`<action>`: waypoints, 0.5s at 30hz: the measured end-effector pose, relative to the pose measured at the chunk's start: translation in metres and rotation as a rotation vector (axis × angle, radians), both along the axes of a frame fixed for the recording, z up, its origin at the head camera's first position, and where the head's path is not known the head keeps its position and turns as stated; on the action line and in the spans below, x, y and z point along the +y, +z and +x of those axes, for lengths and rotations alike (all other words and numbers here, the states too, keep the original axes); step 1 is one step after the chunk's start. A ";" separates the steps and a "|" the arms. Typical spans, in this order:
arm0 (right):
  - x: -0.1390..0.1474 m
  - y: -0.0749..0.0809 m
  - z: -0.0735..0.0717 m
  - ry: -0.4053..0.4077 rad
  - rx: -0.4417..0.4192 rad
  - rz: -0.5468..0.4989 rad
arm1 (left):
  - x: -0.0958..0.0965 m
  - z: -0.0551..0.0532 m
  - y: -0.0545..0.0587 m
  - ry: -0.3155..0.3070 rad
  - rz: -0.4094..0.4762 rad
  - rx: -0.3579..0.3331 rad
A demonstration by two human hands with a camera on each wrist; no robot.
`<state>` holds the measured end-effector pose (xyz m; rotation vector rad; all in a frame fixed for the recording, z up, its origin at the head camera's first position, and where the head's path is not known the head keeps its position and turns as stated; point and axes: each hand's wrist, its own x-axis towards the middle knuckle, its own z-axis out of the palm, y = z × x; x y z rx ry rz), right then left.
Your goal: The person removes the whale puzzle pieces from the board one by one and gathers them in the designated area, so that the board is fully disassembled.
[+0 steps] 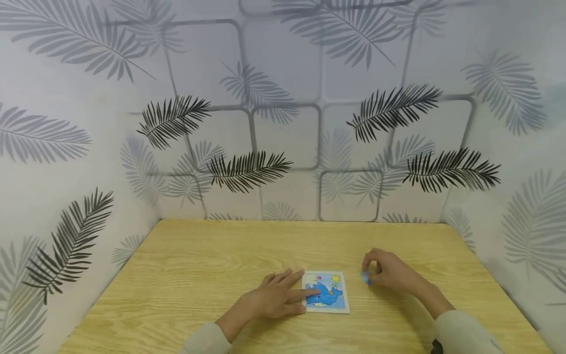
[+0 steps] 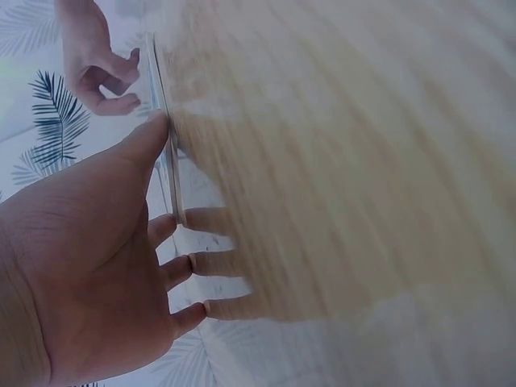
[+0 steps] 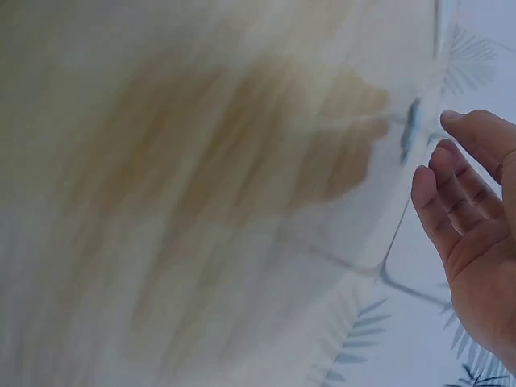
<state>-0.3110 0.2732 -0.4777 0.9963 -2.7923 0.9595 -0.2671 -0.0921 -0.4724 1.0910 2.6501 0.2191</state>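
Apparently a handling step — left hand (image 1: 278, 297), fingers apart, rests on the whale board (image 1: 330, 298) on the desk (image 1: 185, 275); right hand (image 1: 391, 273) curves about a blue piece (image 1: 365, 278) beside it — grip cannot be confirmed. Next move likely needs a sure pinch.

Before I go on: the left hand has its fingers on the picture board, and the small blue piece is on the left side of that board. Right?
Wrong side: the small blue piece is to the right of the picture board, by the right hand, as the head view shows.
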 end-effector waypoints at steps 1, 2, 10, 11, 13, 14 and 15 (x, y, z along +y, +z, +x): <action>-0.003 0.001 -0.001 0.006 0.001 -0.007 | 0.001 0.000 0.000 0.000 0.002 -0.004; -0.008 0.002 -0.001 0.015 0.000 -0.012 | 0.001 -0.001 0.000 -0.004 0.004 -0.012; -0.055 0.009 -0.003 0.107 -0.063 -0.030 | 0.002 -0.001 -0.001 0.005 0.000 0.009; -0.061 0.009 -0.004 0.123 -0.074 -0.031 | 0.002 0.000 0.000 0.006 -0.003 0.009; -0.072 0.007 -0.005 0.138 -0.098 -0.020 | 0.002 0.001 0.003 0.007 -0.014 0.006; -0.077 0.006 -0.006 0.143 -0.110 -0.013 | 0.002 0.001 0.003 0.007 -0.020 0.004; -0.081 0.004 -0.006 0.152 -0.118 -0.001 | 0.003 0.002 0.004 0.006 -0.025 0.001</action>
